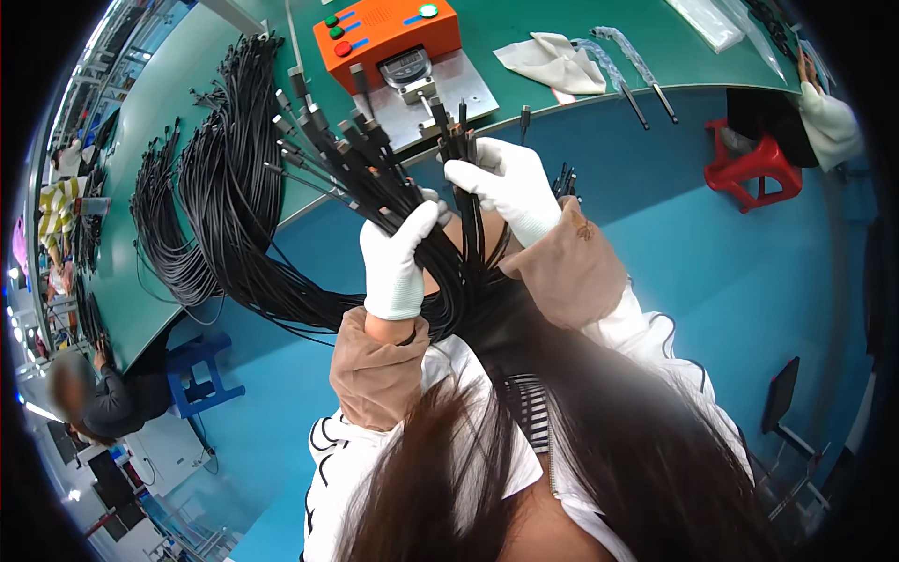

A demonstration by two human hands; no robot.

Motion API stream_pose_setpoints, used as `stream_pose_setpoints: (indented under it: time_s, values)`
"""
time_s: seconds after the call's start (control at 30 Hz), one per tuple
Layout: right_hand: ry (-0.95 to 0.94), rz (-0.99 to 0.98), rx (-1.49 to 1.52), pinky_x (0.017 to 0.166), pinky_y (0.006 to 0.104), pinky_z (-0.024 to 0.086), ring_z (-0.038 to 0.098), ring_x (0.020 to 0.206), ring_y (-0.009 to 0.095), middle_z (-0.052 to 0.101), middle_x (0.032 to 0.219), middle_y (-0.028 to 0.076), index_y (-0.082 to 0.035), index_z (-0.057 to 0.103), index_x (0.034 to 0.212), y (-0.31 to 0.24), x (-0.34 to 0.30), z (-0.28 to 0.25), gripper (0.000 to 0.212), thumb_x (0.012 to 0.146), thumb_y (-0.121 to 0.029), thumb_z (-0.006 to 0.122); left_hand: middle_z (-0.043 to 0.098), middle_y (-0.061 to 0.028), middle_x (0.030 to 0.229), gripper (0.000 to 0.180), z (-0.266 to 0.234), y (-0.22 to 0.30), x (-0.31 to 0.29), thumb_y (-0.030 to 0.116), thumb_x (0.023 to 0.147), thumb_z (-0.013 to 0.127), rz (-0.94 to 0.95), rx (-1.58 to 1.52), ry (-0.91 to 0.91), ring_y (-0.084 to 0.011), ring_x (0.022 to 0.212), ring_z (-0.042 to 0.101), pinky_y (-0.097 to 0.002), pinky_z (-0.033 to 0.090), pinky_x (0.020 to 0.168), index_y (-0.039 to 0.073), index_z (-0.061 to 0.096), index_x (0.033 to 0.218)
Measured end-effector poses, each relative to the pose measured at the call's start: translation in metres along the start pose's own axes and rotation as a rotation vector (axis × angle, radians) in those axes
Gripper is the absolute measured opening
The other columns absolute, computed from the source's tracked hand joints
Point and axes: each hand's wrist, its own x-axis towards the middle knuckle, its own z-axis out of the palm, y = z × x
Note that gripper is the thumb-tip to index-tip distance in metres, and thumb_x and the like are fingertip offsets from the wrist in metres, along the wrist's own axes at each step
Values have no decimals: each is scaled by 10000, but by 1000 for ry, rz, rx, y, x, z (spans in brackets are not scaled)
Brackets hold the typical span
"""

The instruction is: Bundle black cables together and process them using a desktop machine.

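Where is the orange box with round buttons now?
In the head view, the orange box is at top, slightly left of centre, beyond the white-gloved left hand and left of the crumpled cream cloth.

Red stool [770, 166], blue stool [198, 351]
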Motion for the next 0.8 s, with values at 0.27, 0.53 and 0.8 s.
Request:
stream_pose_setpoints:
  time_s: [0.27,0.53,0.8]
  values:
    - [-31,-8,244,721,241,494,593,807,69,680,907,47,37,633,1047,14,1,18,251,863,-122,692,635,0,834,248,5,-1,6,24,760,750,46,88,-6,-81,717,575,-219,455,638,14,640,983]
    - [179,109,129,604,206,430,546,703,36,667,824,6,11,675,950,13,3,25,195,862,-162,698,648,-13,776,202,0,-6,8,35,763,762,90,125,127,-89,653,583,-222,457,602,5,655,932]
    - [133,95,94,483,168,278,372,531,-13,620,765,-44,-60,670,961,20,10,20,166,867,-197,679,662,-27,798,196,-6,-6,11,50,763,767,68,46,220,-91,677,601,-214,469,616,4,660,921]
